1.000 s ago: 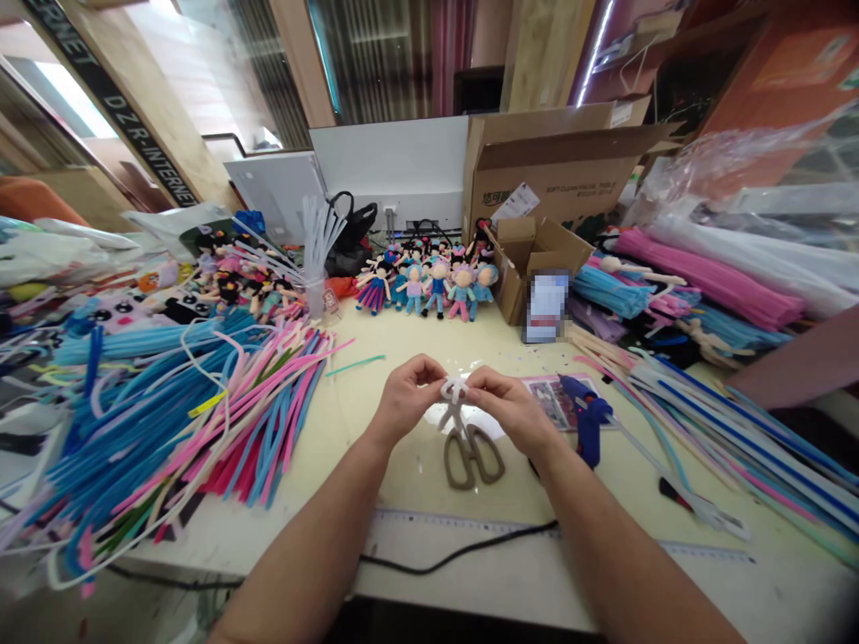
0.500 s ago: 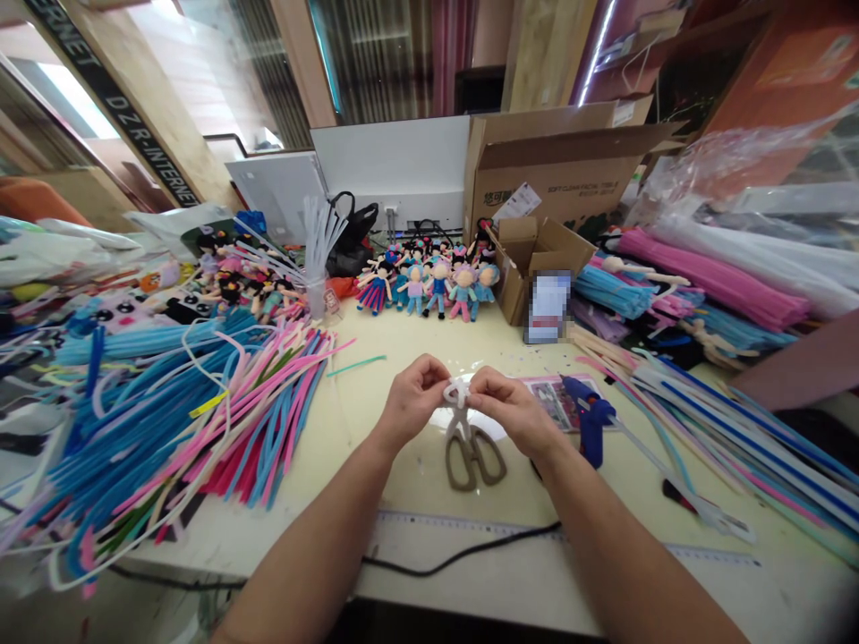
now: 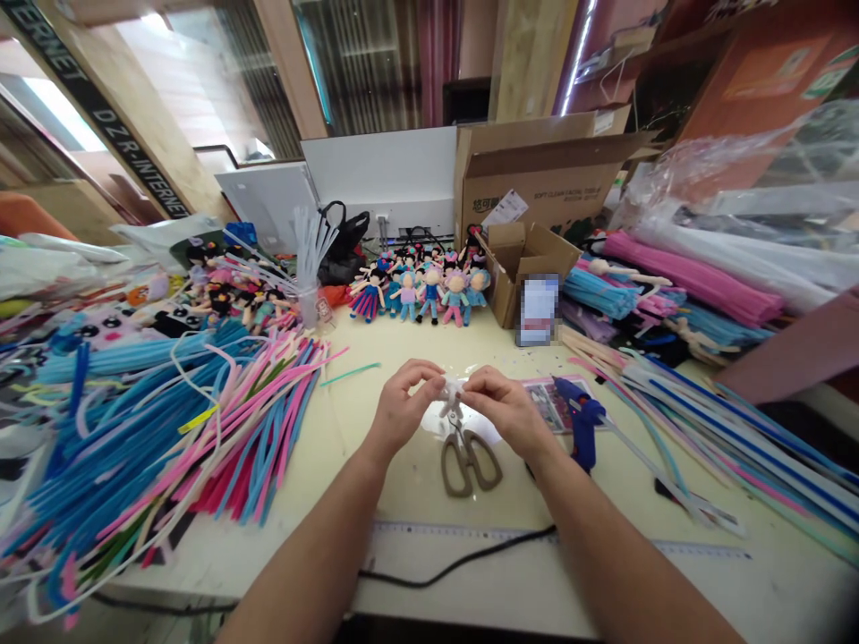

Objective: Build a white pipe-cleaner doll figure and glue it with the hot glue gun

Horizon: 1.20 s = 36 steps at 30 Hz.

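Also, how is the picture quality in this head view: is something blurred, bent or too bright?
Head view: the hands, left hand and right hand, and the scissors are sharp; straight lines bow near the edges, as the ruler shows; the pipe cleaner pile smears toward the left border; the window at top left is washed out; one rectangular patch is pixelated.

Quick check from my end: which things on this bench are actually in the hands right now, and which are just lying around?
In hand:
- white pipe cleaner piece, pinched between left hand and right hand

Lying about:
- scissors, on the table below the hands
- blue glue gun, right of the hands
- ruler
- loose pipe cleaner pile
- finished dolls
- small open box
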{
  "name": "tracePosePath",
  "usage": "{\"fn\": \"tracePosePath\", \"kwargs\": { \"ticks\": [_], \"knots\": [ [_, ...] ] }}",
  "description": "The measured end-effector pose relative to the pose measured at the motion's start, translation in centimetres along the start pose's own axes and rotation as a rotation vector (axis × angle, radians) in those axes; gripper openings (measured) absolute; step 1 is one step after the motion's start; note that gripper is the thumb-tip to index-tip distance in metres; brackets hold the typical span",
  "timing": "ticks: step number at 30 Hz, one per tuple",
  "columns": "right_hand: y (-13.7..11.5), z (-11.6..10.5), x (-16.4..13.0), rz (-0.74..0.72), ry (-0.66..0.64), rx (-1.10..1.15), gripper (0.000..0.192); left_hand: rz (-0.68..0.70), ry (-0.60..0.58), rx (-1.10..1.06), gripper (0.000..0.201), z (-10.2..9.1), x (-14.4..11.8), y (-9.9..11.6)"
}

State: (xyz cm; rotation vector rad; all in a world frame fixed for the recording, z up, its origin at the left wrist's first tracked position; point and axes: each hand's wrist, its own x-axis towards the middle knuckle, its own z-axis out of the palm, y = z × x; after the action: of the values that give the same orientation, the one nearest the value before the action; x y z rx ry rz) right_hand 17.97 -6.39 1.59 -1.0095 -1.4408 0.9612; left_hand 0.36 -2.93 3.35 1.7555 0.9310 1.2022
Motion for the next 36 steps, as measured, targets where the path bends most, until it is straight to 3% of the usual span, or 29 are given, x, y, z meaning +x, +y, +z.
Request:
{"fn": "tracePosePath", "kwargs": {
  "ticks": [3, 9, 17, 26, 33, 36],
  "knots": [
    [-0.1, 0.2, -0.1, -0.018, -0.023, -0.034, 0.013, -0.073, -0.023, -0.034, 0.018, 0.5, -0.1, -0.2],
    [0.0, 0.5, -0.1, -0.07, 0.013, -0.131, 0.014, -0.334, 0.002, -0.355, 0.018, 1.8, -0.2, -0.7],
    [-0.2, 0.7, -0.1, -0.021, 0.072, -0.122, 0.014, -0.331, 0.016, -0.494, 0.011, 2.0, -0.4, -1.1],
    [-0.8, 1.2, -0.4, -0.082, 0.12, -0.184, 0.02, -0.364, -0.019, -0.554, 0.014, 2.2, -0.3, -1.6],
    [-1.4, 0.1, 0.0, 0.116, 0.15, 0.069, 0.019, -0.43, -0.044, -0.629, 0.015, 1.6, 0.0, -1.3],
    [-1.0, -0.1, 0.0, 0.149, 0.092, 0.112, 0.019, -0.438, -0.088, -0.656, 0.013, 1.5, 0.0, -1.2]
  ]
}}
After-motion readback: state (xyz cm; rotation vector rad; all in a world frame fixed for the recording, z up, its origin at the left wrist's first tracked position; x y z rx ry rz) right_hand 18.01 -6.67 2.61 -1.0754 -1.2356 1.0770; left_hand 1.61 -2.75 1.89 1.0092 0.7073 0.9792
